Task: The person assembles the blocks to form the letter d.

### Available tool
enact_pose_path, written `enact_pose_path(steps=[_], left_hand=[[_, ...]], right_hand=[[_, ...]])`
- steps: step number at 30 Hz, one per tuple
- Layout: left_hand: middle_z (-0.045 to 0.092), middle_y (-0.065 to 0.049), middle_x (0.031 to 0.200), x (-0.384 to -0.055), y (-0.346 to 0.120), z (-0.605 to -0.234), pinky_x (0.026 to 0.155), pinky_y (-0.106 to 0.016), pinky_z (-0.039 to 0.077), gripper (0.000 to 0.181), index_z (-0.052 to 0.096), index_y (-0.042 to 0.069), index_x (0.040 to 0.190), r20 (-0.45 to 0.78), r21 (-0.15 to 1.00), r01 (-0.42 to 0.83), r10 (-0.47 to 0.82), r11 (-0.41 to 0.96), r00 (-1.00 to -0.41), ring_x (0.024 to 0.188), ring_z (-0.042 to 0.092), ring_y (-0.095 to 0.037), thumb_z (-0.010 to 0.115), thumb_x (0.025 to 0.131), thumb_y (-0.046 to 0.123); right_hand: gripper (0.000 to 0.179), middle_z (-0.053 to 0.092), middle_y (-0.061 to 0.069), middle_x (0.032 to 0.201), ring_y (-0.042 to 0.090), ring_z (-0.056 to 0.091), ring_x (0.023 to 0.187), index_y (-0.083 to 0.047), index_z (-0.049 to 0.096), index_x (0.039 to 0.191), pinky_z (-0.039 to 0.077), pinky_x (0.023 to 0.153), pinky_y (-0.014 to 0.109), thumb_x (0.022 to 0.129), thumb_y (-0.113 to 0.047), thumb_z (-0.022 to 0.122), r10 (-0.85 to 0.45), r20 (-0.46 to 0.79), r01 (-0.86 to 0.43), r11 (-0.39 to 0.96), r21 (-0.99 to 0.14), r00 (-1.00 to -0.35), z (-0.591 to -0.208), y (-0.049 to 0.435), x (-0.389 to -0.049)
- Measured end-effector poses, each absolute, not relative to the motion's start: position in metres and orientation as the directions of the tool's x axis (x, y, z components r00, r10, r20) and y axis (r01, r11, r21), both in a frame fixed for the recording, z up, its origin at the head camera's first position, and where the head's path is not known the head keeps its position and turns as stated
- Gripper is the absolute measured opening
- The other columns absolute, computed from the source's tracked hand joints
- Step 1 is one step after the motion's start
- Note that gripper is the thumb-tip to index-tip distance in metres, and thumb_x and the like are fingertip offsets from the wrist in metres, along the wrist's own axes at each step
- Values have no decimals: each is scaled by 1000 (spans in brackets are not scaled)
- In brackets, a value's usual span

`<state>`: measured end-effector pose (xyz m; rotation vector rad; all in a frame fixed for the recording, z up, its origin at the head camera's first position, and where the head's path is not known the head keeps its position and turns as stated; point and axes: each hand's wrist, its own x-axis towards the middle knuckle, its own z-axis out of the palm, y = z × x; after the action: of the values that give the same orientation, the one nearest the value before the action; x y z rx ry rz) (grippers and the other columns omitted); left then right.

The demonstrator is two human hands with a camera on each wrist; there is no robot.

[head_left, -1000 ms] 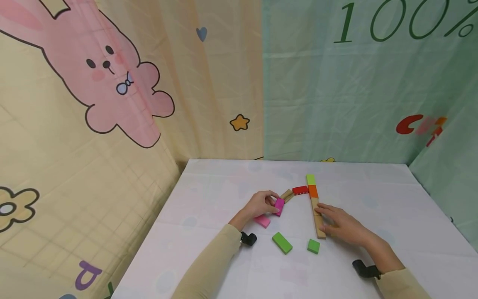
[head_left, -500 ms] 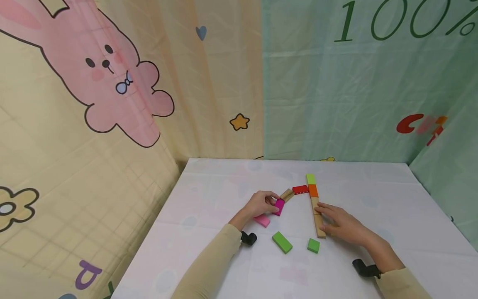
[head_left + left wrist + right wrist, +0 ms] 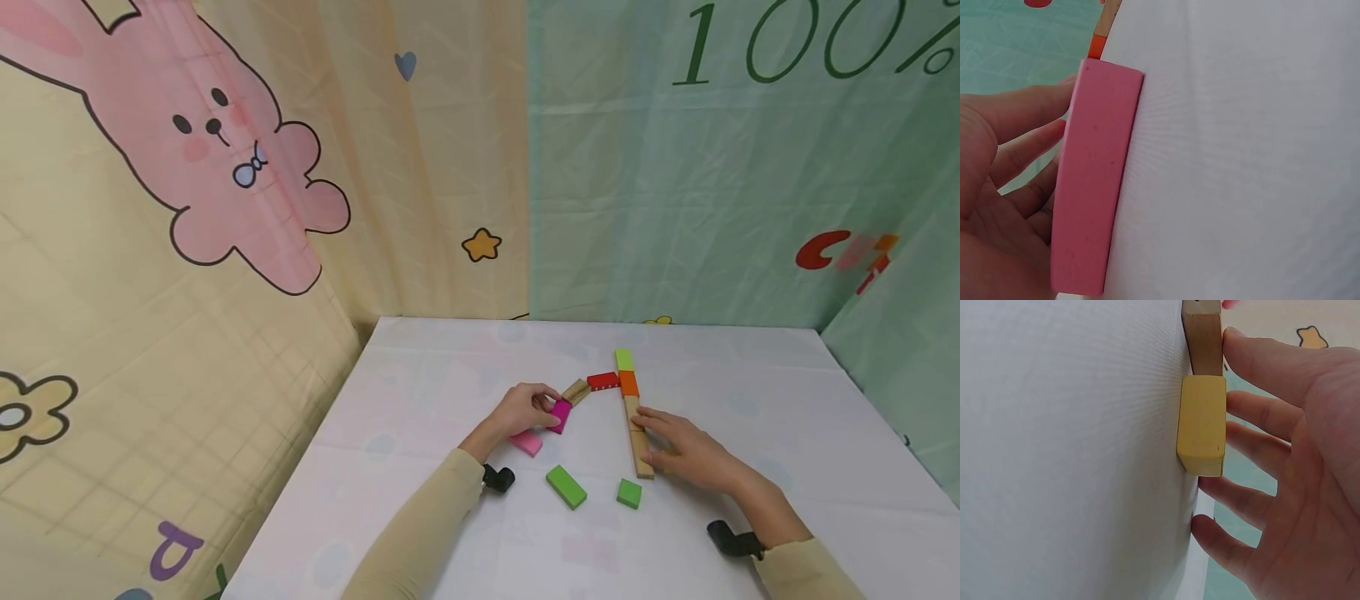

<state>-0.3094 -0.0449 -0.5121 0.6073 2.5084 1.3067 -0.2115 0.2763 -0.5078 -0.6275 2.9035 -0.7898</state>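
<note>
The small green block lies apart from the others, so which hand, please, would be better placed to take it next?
Probably the right hand: it is nearer the small green block and seems only to touch the wooden blocks, whereas the left hand pinches the magenta block.

White table (image 3: pixel 427 375), printed hangings (image 3: pixel 420 167), probably cloth

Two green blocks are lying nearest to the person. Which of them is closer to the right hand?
The short green block, by the near end of the wooden row. The long green block lies farther left, away from the right hand.
</note>
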Motion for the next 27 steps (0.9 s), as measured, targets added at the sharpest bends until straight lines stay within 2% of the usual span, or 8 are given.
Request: enact_pose_path(steps=[22, 27], left_hand=[[67, 0, 94, -310, -47, -507, 67, -24, 49, 34, 72, 15, 119, -27, 804, 273, 491, 528, -871, 79, 59, -12, 81, 87, 11], [66, 2, 92, -310, -47, -507, 67, -23, 49, 34, 72, 15, 119, -26, 796, 274, 483, 539, -875, 78, 59, -12, 80, 87, 11]], right_hand=[[65, 38, 17, 157, 47, 33, 140, -8, 50, 149, 33, 104, 69, 93, -33, 73, -398, 38, -364, 789, -495, -916, -505, 275, -210], [66, 38, 18, 156, 47, 33, 140, -8, 50, 149, 34, 104, 68, 93, -33, 73, -401, 42, -368, 788, -494, -915, -506, 275, -210]])
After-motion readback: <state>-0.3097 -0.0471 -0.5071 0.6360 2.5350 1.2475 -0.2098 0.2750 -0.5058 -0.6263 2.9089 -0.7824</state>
